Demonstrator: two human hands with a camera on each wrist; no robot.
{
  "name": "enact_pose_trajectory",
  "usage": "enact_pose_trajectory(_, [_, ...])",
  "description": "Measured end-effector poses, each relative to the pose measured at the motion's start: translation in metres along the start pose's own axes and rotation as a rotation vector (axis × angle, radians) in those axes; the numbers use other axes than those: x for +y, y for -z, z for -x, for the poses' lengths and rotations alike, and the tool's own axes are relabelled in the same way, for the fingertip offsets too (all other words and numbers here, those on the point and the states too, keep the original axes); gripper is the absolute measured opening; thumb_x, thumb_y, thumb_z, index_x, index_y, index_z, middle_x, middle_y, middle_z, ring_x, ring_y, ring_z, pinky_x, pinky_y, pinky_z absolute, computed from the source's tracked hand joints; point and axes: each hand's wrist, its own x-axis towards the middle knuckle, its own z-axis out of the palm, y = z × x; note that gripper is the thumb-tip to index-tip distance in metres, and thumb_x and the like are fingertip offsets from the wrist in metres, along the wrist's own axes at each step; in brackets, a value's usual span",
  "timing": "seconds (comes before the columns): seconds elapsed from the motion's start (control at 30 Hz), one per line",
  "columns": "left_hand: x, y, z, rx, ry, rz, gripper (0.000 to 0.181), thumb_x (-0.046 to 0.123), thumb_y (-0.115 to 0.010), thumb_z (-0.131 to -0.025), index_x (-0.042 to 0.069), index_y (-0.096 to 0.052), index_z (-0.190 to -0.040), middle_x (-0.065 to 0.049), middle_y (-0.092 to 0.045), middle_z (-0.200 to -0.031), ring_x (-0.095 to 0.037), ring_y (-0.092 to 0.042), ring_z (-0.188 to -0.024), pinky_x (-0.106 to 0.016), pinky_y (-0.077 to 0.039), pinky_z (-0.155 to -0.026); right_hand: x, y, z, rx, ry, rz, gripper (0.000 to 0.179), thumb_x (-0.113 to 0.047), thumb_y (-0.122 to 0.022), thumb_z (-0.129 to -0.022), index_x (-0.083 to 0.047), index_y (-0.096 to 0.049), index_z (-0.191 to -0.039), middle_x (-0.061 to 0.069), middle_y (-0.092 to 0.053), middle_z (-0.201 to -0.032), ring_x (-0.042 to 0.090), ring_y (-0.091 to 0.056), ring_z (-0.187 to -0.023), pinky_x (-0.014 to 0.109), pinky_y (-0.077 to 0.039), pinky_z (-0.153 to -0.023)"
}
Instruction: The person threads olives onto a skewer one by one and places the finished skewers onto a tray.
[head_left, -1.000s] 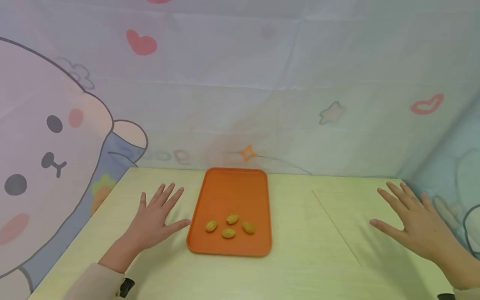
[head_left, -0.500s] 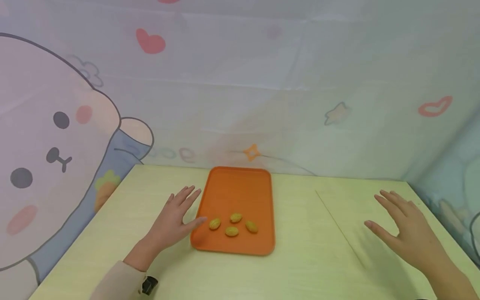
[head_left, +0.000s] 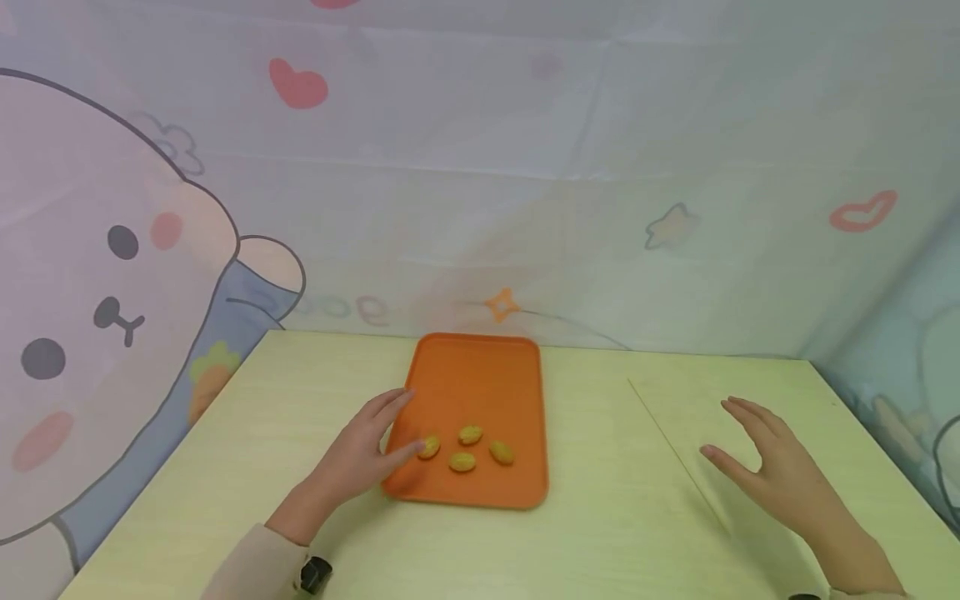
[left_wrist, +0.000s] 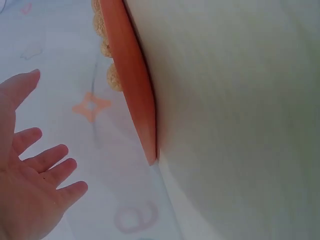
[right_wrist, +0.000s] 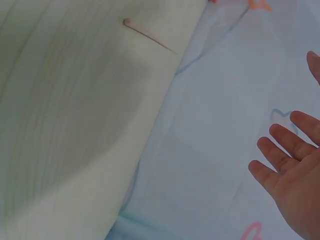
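Note:
My left hand (head_left: pixel 358 452) hovers at the left edge of an orange tray (head_left: pixel 477 375), fingers loosely extended and thumb apart, holding nothing. Its thumb overlaps one of several oval, wrinkled, yellow-brown nut-like pieces (head_left: pixel 462 462) in the near part of the tray. In the left wrist view the hand (left_wrist: pixel 37 195) is apart from the tray's side wall (left_wrist: pixel 134 85), with the rough pieces (left_wrist: pixel 114 76) showing above the rim. On the right, my right hand (head_left: pixel 783 471) is held over the table with relaxed fingers and nothing in them. Left of it lies a thin straw-coloured stick (head_left: pixel 671 446).
The pale wooden table (head_left: pixel 592 550) meets a printed cloth backdrop (head_left: pixel 450 108) at its back edge. Cloth also hangs at the right side (head_left: pixel 926 317). A dark cord (head_left: pixel 939 454) shows at the far right.
My left hand has moved right, from beside the tray to over its left edge. The right hand has moved left toward the stick. The tray and pieces keep their places.

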Motion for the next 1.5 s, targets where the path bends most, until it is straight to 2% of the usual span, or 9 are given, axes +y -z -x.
enact_pose_trajectory(0.2, [0.002, -0.005, -0.003, -0.033, 0.022, 0.045, 0.07, 0.031, -0.073, -0.087, 0.009, -0.041, -0.147, -0.019, -0.037, -0.148, -0.039, -0.038, -0.134, -0.056, -0.038, -0.104, 0.005, -0.007, -0.004, -0.043, -0.033, -0.006, 0.066, -0.03, -0.07, -0.089, 0.004, -0.043, -0.138, 0.029, -0.041, -0.138, 0.051, -0.037, -0.124, 0.067, -0.033, -0.091])
enact_pose_trajectory(0.33, [0.004, -0.008, -0.007, -0.076, 0.049, 0.061, 0.069, 0.029, -0.071, -0.089, 0.007, -0.041, -0.146, -0.021, -0.038, -0.147, -0.041, -0.039, -0.133, -0.057, -0.037, -0.104, 0.009, -0.013, -0.008, -0.094, -0.06, -0.011, 0.067, -0.032, -0.07, -0.089, 0.004, -0.043, -0.138, 0.028, -0.043, -0.137, 0.05, -0.039, -0.123, 0.066, -0.035, -0.09])
enact_pose_trajectory(0.47, [0.003, -0.011, -0.01, -0.122, 0.074, 0.055, 0.069, 0.027, -0.071, -0.089, 0.004, -0.041, -0.146, -0.021, -0.04, -0.146, -0.041, -0.039, -0.133, -0.057, -0.036, -0.105, 0.011, -0.018, -0.011, -0.147, -0.084, -0.014, 0.068, -0.035, -0.069, -0.09, 0.005, -0.042, -0.138, 0.028, -0.043, -0.136, 0.049, -0.04, -0.122, 0.066, -0.036, -0.09])
enact_pose_trajectory(0.77, [0.002, -0.014, -0.012, -0.155, 0.037, 0.006, 0.066, 0.02, -0.073, -0.087, 0.002, -0.044, -0.143, -0.019, -0.048, -0.138, -0.039, -0.046, -0.127, -0.054, -0.04, -0.103, 0.015, -0.024, -0.016, -0.198, -0.083, -0.013, 0.066, -0.033, -0.069, -0.09, 0.008, -0.045, -0.136, 0.029, -0.048, -0.132, 0.048, -0.049, -0.114, 0.063, -0.042, -0.089])
enact_pose_trajectory(1.03, [-0.003, -0.019, -0.016, -0.208, 0.092, 0.001, 0.063, 0.019, -0.073, -0.087, 0.001, -0.045, -0.141, -0.019, -0.049, -0.138, -0.039, -0.046, -0.127, -0.052, -0.039, -0.104, 0.018, -0.033, -0.02, -0.241, -0.087, -0.028, 0.066, -0.032, -0.069, -0.09, 0.01, -0.046, -0.135, 0.028, -0.051, -0.128, 0.045, -0.054, -0.108, 0.056, -0.049, -0.083])
enact_pose_trajectory(1.23, [-0.004, -0.022, -0.019, -0.247, 0.106, 0.006, 0.059, 0.017, -0.073, -0.087, -0.003, -0.049, -0.137, -0.019, -0.053, -0.135, -0.037, -0.048, -0.126, -0.05, -0.04, -0.104, 0.022, -0.035, -0.02, -0.315, -0.147, -0.033, 0.065, -0.032, -0.068, -0.091, 0.014, -0.046, -0.132, 0.029, -0.053, -0.121, 0.039, -0.057, -0.1, 0.048, -0.052, -0.075])
enact_pose_trajectory(1.37, [-0.003, -0.023, -0.02, -0.263, 0.114, 0.029, 0.056, 0.015, -0.073, -0.087, -0.006, -0.051, -0.134, -0.019, -0.055, -0.132, -0.036, -0.05, -0.124, -0.05, -0.041, -0.103, 0.023, -0.037, -0.023, -0.376, -0.215, -0.022, 0.065, -0.03, -0.067, -0.091, 0.018, -0.045, -0.13, 0.029, -0.055, -0.114, 0.037, -0.058, -0.095, 0.047, -0.052, -0.075])
enact_pose_trajectory(1.5, [-0.002, -0.024, -0.021, -0.283, 0.127, 0.038, 0.052, 0.016, -0.072, -0.088, -0.006, -0.053, -0.132, -0.018, -0.057, -0.13, -0.035, -0.051, -0.123, -0.048, -0.042, -0.102, 0.023, -0.037, -0.024, -0.423, -0.24, -0.023, 0.062, -0.024, -0.067, -0.091, 0.021, -0.045, -0.128, 0.029, -0.056, -0.109, 0.038, -0.058, -0.094, 0.046, -0.052, -0.076])
